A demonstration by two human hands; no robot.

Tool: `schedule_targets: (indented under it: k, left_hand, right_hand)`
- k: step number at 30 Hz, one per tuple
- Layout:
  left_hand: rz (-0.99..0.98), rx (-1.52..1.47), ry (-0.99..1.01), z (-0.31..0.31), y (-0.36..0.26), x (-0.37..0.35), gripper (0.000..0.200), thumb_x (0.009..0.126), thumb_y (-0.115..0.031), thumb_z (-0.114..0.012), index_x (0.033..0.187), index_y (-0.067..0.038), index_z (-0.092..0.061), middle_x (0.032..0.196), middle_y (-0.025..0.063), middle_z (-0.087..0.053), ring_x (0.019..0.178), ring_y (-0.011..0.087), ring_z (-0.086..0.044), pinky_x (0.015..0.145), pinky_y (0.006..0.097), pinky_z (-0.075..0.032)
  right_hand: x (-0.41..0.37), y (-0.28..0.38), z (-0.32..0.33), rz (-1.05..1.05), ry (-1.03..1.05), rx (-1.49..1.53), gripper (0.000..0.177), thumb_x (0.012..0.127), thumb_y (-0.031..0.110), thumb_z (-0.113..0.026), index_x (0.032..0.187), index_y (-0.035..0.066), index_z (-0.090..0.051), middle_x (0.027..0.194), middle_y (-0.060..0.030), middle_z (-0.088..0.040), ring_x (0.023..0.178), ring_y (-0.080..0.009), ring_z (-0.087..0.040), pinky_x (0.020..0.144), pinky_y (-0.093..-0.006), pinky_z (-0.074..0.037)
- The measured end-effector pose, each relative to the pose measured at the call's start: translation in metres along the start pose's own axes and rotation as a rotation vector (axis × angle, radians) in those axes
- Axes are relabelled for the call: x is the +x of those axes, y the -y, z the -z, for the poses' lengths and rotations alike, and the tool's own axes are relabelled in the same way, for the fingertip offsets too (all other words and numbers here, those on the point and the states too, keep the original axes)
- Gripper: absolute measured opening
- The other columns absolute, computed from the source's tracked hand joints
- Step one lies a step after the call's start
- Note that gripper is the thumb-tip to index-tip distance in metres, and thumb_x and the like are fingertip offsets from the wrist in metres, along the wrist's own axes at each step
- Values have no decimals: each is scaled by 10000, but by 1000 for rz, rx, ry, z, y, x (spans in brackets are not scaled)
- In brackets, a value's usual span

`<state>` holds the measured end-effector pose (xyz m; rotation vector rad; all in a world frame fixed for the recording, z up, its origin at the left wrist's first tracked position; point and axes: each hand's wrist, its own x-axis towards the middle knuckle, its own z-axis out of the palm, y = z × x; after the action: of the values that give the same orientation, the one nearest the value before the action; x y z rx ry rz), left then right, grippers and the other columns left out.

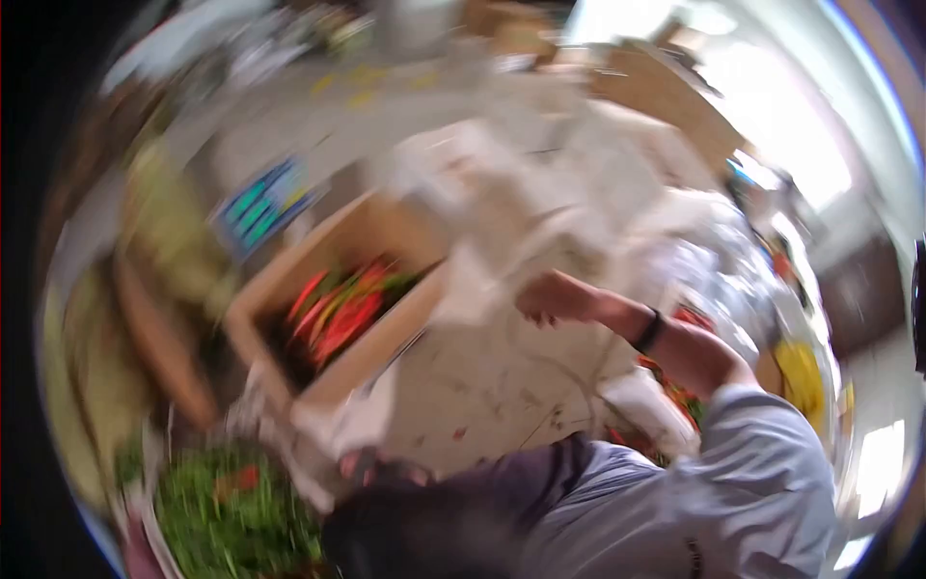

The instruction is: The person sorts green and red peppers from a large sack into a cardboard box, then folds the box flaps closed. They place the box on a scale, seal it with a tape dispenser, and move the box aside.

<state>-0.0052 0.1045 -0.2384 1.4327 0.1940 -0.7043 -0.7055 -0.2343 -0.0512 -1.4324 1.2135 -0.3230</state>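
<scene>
My right hand (pixel 555 297), with a black band on its wrist, is stretched out over the floor in the middle of the view. Motion blurs its fingers, so I cannot make out whether they hold anything. Nearest to it are pale white sacks or bags (pixel 473 174). An open cardboard box (pixel 256 333) stands to the left of the hand, apart from it, with red and green chili peppers (pixel 338 314) inside. At the lower left, green peppers (pixel 231 511) with a few red ones fill a pale sack. My left hand is out of view.
More red peppers (pixel 685 396) show beside white plastic bags (pixel 714 261) on the right. A blue and green printed packet (pixel 260 207) lies behind the box. Small scraps dot the floor (pixel 463 386). Yellowish sacking (pixel 174 212) is blurred at the left.
</scene>
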Motion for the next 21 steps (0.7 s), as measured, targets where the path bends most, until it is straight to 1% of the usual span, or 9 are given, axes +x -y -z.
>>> schedule_targets:
  k: [4,6,8,10,12,14,16,18,21]
  left_hand:
    - [108,-387,-105,95,22,4,521,971,-284,-597,1420,-86,-421,1316,118,-524,1196,226,-522,989,504,-439]
    - [-54,-432,-62,108,31,-11,145,969,-205,-600,995,-62,-603,913,94,-655,909,252,-615,873,432,-479]
    - [-9,-497,-90,114,37,-29,81,931,-119,-620,970,-54,-589,947,100,-661,859,235,-604,847,398,-496]
    - [-26,-650,-120,121,52,-46,70,921,-75,-603,984,-53,-581,1015,116,-653,844,226,-599,847,395,-499]
    - [10,-678,-225,121,67,-57,80,900,-31,-602,980,-41,-598,960,85,-657,805,194,-599,831,365,-504]
    - [43,-707,-245,115,77,-56,120,904,-32,-640,1009,-73,-597,1035,59,-654,785,167,-581,812,340,-490]
    - [71,-689,-310,97,65,-61,100,923,-71,-650,1010,-82,-603,931,37,-648,763,156,-572,791,329,-483]
    - [66,-787,-280,97,67,-58,83,944,-122,-652,997,-90,-597,837,28,-624,746,151,-565,782,331,-481]
    - [75,-875,-311,105,70,-51,97,948,-145,-659,981,-85,-591,823,34,-616,741,158,-566,785,347,-487]
  right_hand:
    - [36,73,-200,-80,444,-312,295,972,255,-596,1145,23,-658,894,-62,-693,690,-122,-634,653,-296,-517]
    - [60,89,-271,47,577,-304,274,973,223,-591,1151,23,-651,915,-80,-699,691,-130,-637,676,-315,-521]
    - [92,88,-335,364,589,-429,244,957,129,-596,1170,16,-634,977,-111,-710,722,-157,-647,712,-341,-522]
    - [111,122,-405,291,707,-167,252,938,138,-612,1152,7,-636,961,-116,-712,769,-156,-647,712,-335,-517]
    - [127,146,-477,79,780,-272,240,977,151,-574,1152,13,-663,920,-62,-700,753,-102,-634,672,-273,-513]
    - [147,154,-554,341,891,-373,254,945,192,-598,1102,12,-684,848,-69,-696,705,-109,-641,634,-292,-510]
    - [178,133,-635,357,1059,-589,233,916,194,-602,1000,0,-700,781,-71,-690,708,-134,-669,621,-316,-511]
    - [196,85,-705,647,886,-722,226,909,175,-595,892,-33,-683,704,-85,-659,702,-153,-681,611,-343,-508]
    - [206,57,-775,412,701,-951,241,931,178,-583,914,-47,-668,707,-78,-645,697,-180,-682,547,-334,-501]
